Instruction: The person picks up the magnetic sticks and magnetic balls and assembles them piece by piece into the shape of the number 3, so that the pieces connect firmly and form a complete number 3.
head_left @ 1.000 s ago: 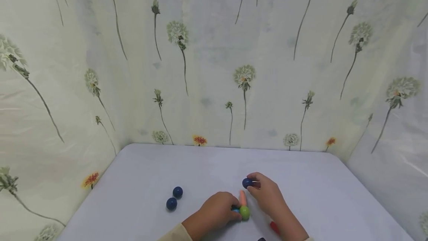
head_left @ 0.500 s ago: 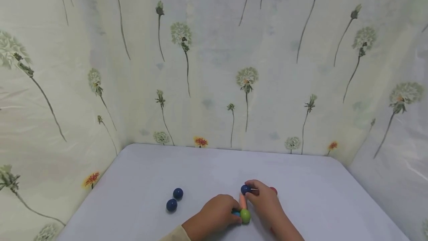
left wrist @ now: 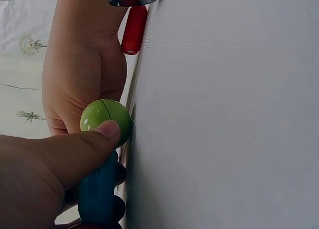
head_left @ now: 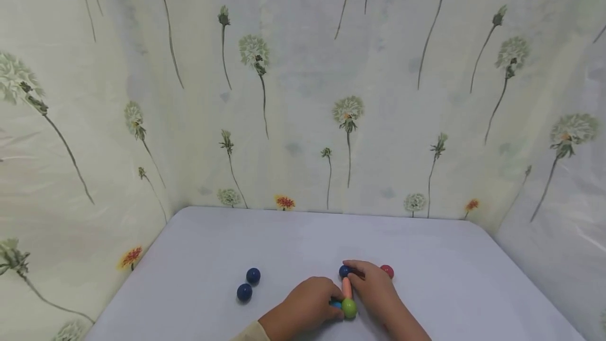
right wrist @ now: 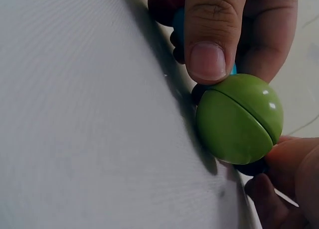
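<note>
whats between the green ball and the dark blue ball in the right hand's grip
An orange stick lies between the green ball and the dark blue ball in the right hand's grip; the head view shows it.

The left hand [head_left: 311, 300] and right hand [head_left: 374, 283] are close together but apart, the right farther forward. A pale sleeve [head_left: 254, 332] ends at the left wrist, and that hand's thumb [left wrist: 92, 145] and fingers [head_left: 333, 288] are bent in a pinch. The right forearm [head_left: 403, 321], bare where visible, slants inward, its thumb and index finger [head_left: 356, 263] pinched forward.
</note>
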Motion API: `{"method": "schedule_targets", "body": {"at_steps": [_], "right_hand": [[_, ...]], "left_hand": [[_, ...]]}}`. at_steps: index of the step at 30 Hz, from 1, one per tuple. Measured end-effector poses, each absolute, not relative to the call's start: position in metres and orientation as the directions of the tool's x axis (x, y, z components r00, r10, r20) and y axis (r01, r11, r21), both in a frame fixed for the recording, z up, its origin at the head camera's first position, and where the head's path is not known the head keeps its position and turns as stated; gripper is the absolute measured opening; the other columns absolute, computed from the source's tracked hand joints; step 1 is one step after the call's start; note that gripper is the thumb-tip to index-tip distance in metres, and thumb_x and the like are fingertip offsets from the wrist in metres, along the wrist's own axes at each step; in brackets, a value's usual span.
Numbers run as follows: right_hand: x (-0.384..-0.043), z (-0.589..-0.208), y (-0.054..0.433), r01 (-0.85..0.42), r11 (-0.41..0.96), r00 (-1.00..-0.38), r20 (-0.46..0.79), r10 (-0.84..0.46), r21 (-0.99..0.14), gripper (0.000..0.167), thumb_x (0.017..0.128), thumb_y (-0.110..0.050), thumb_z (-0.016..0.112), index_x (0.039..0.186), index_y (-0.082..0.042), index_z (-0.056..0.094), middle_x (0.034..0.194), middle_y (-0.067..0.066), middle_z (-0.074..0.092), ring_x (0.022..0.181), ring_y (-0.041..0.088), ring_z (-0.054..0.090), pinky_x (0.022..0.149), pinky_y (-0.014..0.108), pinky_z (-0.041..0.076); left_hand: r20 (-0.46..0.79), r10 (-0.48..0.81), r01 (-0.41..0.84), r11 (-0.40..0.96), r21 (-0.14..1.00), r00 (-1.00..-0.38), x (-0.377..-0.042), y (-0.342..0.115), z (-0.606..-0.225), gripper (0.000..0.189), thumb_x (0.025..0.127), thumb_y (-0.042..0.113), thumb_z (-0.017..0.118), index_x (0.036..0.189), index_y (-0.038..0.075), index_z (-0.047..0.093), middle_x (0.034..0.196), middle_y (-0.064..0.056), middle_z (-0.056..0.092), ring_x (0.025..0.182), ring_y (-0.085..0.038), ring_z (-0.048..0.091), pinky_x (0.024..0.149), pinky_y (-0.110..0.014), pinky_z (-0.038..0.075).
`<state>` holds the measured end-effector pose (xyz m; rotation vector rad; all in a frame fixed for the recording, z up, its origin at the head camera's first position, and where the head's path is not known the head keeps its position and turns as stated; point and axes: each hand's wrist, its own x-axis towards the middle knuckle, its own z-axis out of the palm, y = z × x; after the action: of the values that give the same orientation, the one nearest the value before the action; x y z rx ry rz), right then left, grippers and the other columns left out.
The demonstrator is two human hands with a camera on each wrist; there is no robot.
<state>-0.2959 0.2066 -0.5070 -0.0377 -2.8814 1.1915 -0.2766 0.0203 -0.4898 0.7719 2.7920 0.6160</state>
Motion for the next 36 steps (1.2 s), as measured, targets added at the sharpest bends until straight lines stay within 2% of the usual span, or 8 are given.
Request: {"method": "schedule_targets", "body": {"at_steps": [8, 17, 23, 29, 36], "right_hand": [[-0.296, -0.508, 0.209, 0.007, 0.713, -1.0, 0.007, 0.018, -0.701, 0.032, 0.101, -0.019, 0.067, 0.132, -0.022, 0.073, 0.138, 0.006, 0.069, 0.141, 0.039, 0.054, 0.11, 0.064, 0.044], [-0.292, -0.507, 0.206, -0.007, 0.722, -0.999, 0.034, 0.023, -0.691, 0.032, 0.101, -0.017, 0.066, 0.131, -0.021, 0.073, 0.135, 0.007, 0.071, 0.138, 0.037, 0.057, 0.109, 0.063, 0.045], [-0.291, -0.502, 0.206, -0.028, 0.703, -0.998, 0.063, 0.025, -0.71, 0.037, 0.101, -0.016, 0.066, 0.137, -0.019, 0.069, 0.133, 0.005, 0.072, 0.126, 0.03, 0.067, 0.104, 0.056, 0.052], [-0.29, -0.503, 0.208, -0.047, 0.687, -0.992, 0.113, 0.052, -0.725, 0.034, 0.099, -0.019, 0.07, 0.133, -0.016, 0.07, 0.128, 0.003, 0.074, 0.119, 0.024, 0.07, 0.101, 0.052, 0.055], [-0.283, -0.494, 0.21, -0.038, 0.661, -0.989, 0.124, 0.084, -0.75, 0.033, 0.097, -0.026, 0.073, 0.129, -0.016, 0.071, 0.12, 0.003, 0.076, 0.12, 0.026, 0.069, 0.103, 0.056, 0.052]], "left_hand": [[-0.07, 0.518, 0.441, 0.786, 0.433, -0.853, -0.275, 0.021, -0.489, 0.021, 0.085, 0.035, 0.088, 0.103, 0.027, 0.082, 0.089, 0.02, 0.071, 0.078, 0.002, 0.055, 0.081, -0.026, 0.053], [-0.082, 0.519, 0.446, 0.795, 0.41, -0.851, -0.276, 0.021, -0.492, 0.024, 0.085, 0.037, 0.087, 0.108, 0.031, 0.081, 0.093, 0.02, 0.072, 0.082, 0.004, 0.058, 0.083, -0.027, 0.054], [-0.051, 0.533, 0.476, 0.792, 0.383, -0.845, -0.277, 0.021, -0.49, 0.028, 0.085, 0.038, 0.087, 0.111, 0.031, 0.081, 0.096, 0.021, 0.073, 0.082, 0.005, 0.056, 0.081, -0.025, 0.053], [-0.049, 0.531, 0.477, 0.794, 0.377, -0.846, -0.276, 0.021, -0.489, 0.028, 0.085, 0.037, 0.087, 0.111, 0.032, 0.081, 0.098, 0.021, 0.074, 0.085, 0.005, 0.059, 0.084, -0.026, 0.054], [-0.069, 0.52, 0.458, 0.801, 0.385, -0.851, -0.277, 0.023, -0.489, 0.028, 0.084, 0.037, 0.088, 0.111, 0.031, 0.082, 0.096, 0.02, 0.074, 0.081, 0.003, 0.056, 0.082, -0.026, 0.053]]}}
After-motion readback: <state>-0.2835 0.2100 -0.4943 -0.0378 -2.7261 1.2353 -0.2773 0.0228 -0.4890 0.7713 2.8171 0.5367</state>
